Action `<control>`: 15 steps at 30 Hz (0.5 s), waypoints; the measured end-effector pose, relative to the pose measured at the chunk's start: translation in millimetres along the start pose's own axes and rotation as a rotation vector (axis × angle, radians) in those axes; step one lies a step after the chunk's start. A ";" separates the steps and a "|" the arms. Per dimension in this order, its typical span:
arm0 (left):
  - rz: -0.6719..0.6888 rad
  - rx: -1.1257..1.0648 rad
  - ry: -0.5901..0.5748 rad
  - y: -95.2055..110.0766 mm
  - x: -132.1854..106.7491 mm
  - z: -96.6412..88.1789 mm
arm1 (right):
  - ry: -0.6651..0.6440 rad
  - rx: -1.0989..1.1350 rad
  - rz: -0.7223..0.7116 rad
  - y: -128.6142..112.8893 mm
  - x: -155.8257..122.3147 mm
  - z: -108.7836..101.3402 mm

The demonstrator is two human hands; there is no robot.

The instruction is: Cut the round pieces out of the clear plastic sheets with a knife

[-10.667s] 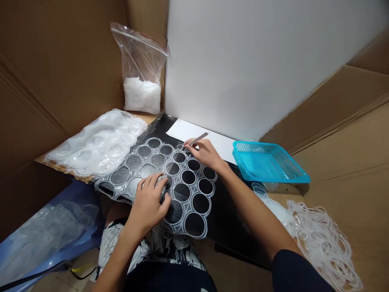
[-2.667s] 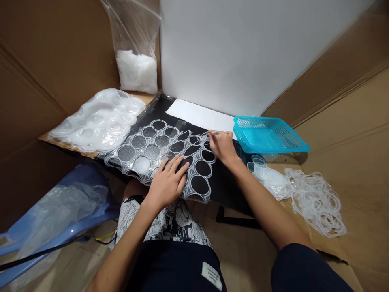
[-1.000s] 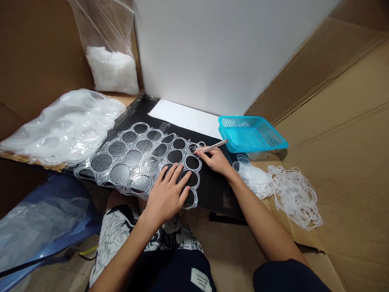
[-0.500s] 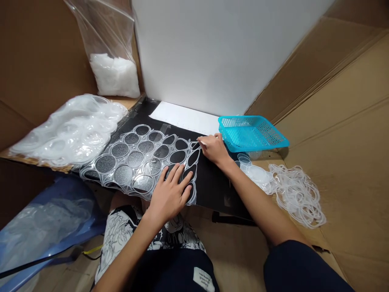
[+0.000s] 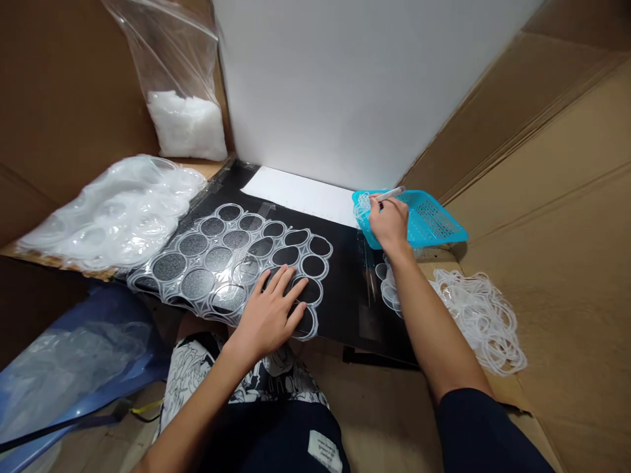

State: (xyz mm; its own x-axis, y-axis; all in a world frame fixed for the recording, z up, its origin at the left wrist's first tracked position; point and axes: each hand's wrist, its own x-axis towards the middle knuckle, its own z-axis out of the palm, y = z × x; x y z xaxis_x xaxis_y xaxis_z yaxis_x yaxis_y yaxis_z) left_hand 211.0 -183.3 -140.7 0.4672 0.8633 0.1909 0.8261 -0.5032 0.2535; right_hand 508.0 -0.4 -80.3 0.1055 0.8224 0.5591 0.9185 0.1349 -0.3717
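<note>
A clear plastic sheet [image 5: 209,251] with rows of rings and round areas lies on the black work surface [image 5: 345,289]. My left hand [image 5: 269,312] presses flat on its near right part, fingers spread. Over the left end of the turquoise basket [image 5: 438,220], my right hand [image 5: 392,226] is closed around a slim white pen-like tool [image 5: 392,194]. A crumpled scrap of clear plastic [image 5: 361,205] shows at its fingertips, above the basket's rim; whether the fingers still grip it I cannot tell.
Clear discs [image 5: 388,289] lie partly under my right forearm. Loose clear rings [image 5: 483,322] are heaped on the cardboard at right. At left are a stack of clear sheets [image 5: 108,210] and a plastic bag with white contents [image 5: 187,125]. A white paper strip [image 5: 300,194] lies along the back.
My right hand has moved right, from the sheet's far right corner to the basket, with the tool and a plastic scrap. The sheet's right edge now follows the ring outlines. My left hand stays on the sheet.
</note>
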 end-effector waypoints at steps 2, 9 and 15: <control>-0.008 -0.008 -0.022 -2.8 4.9 -1.2 | 0.014 0.077 0.012 -4.5 -6.4 -5.9; 0.011 -0.009 -0.035 -11.8 21.6 -2.3 | -0.592 0.511 -0.197 -55.5 -92.1 1.9; 0.006 0.001 -0.053 -12.0 20.7 -2.3 | -0.674 0.689 -0.151 -56.8 -109.5 9.9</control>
State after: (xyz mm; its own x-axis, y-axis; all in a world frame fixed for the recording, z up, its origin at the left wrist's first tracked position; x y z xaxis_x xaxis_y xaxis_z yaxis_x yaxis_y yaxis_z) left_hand 210.0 -159.5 -137.6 0.4877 0.8614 0.1421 0.8238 -0.5080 0.2518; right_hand 440.5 -92.6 -127.7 -0.4322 0.8847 0.1750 0.4579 0.3824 -0.8026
